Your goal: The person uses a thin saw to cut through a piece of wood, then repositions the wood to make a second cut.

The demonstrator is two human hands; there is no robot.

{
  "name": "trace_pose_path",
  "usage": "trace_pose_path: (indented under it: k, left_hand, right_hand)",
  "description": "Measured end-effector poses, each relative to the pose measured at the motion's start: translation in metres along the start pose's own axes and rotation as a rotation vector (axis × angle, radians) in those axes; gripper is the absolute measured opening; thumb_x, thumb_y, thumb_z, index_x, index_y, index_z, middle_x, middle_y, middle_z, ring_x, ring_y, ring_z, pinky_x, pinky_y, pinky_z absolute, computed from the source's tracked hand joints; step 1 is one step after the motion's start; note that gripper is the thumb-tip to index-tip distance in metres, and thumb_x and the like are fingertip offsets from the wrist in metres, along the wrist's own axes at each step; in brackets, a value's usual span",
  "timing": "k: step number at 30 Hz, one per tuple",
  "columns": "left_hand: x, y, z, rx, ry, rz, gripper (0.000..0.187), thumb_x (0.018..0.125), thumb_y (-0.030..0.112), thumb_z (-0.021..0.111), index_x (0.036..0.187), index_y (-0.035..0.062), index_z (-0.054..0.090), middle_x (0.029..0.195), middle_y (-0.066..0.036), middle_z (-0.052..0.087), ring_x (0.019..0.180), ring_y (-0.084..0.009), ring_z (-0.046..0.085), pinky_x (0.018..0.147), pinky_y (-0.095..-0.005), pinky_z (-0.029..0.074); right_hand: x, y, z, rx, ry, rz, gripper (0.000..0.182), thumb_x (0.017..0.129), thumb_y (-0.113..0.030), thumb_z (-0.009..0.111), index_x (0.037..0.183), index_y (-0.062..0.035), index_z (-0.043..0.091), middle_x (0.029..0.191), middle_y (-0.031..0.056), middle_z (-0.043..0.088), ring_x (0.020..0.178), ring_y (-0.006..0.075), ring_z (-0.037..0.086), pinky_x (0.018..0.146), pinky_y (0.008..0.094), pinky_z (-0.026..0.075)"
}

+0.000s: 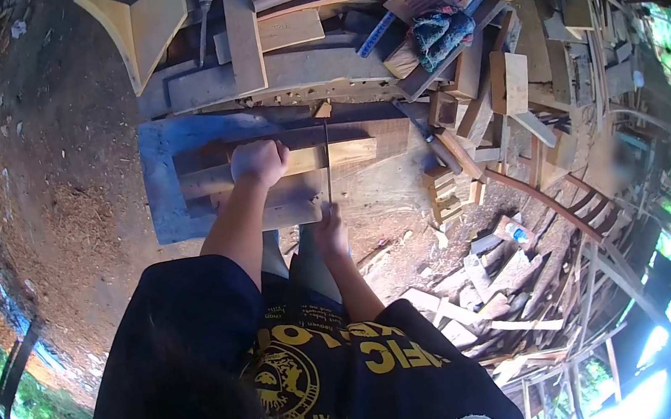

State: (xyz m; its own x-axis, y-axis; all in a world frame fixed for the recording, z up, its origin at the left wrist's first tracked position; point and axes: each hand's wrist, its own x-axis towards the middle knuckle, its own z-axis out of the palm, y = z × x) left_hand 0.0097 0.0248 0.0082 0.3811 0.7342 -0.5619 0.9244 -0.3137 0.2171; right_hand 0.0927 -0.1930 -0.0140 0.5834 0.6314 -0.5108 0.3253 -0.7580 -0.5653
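Note:
My left hand [260, 164] is closed around a pale strip of wood [349, 152], pressing it down on the workbench. The strip lies crosswise in front of me, over a darker board [389, 136]. My right hand [331, 231], near the bench's front edge, is wrapped round the handle of a saw [325, 139]. Its thin blade, seen edge-on, points away from me and crosses the strip to the right of my left hand. The handle is mostly hidden by my fingers. A small wood offcut [323, 109] lies by the blade's far end.
The workbench [166, 206] has a worn bluish left end. Behind it lie planks [245, 35], a chisel-like tool [206, 15] and a patterned cloth [444, 34]. Several wood blocks [510, 83] crowd the right side. Scrap wood [488, 274] covers the ground at lower right; sawdust [89, 233] lies left.

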Motion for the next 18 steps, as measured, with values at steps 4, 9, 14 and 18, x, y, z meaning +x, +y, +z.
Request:
trace_pose_path:
  k: [4, 9, 14, 18]
  left_hand:
    - [0.001, -0.003, 0.007, 0.005, 0.003, -0.008, 0.047, 0.088, 0.034, 0.036, 0.068, 0.0069, 0.068, 0.069, -0.015, 0.067, 0.064, -0.0316, 0.066, 0.063, -0.0440, 0.053]
    - [0.001, 0.002, -0.003, -0.013, -0.034, -0.008, 0.046, 0.088, 0.034, 0.037, 0.070, 0.0070, 0.069, 0.070, -0.016, 0.067, 0.065, -0.0318, 0.066, 0.064, -0.0442, 0.053]
    - [0.004, -0.001, -0.002, -0.015, -0.062, 0.001, 0.046, 0.088, 0.035, 0.036, 0.071, 0.0065, 0.069, 0.071, -0.016, 0.067, 0.066, -0.0319, 0.067, 0.065, -0.0442, 0.053]
    - [0.003, -0.002, 0.004, -0.017, -0.014, 0.004, 0.047, 0.088, 0.034, 0.036, 0.070, 0.0063, 0.069, 0.071, -0.016, 0.067, 0.066, -0.0319, 0.067, 0.066, -0.0442, 0.053]
  right_hand:
    - [0.005, 0.023, 0.001, 0.052, -0.044, -0.100, 0.029, 0.094, -0.020, 0.039, 0.117, -0.0036, 0.047, 0.093, 0.0307, 0.062, 0.090, 0.0477, 0.059, 0.073, 0.0558, 0.047]
    - [0.046, -0.043, -0.016, -0.160, -0.094, -0.003, 0.025, 0.093, -0.015, 0.041, 0.116, -0.0047, 0.045, 0.087, 0.0286, 0.063, 0.083, 0.0482, 0.060, 0.068, 0.0578, 0.048]
    - [-0.003, 0.040, 0.000, -0.116, -0.060, -0.148, 0.027, 0.096, -0.022, 0.040, 0.119, -0.0074, 0.045, 0.091, 0.0297, 0.062, 0.087, 0.0502, 0.058, 0.072, 0.0578, 0.046]
    - [0.043, 0.000, -0.004, -0.132, -0.111, -0.022, 0.029, 0.096, -0.023, 0.040, 0.119, -0.0056, 0.044, 0.093, 0.0332, 0.059, 0.087, 0.0522, 0.056, 0.071, 0.0568, 0.046]
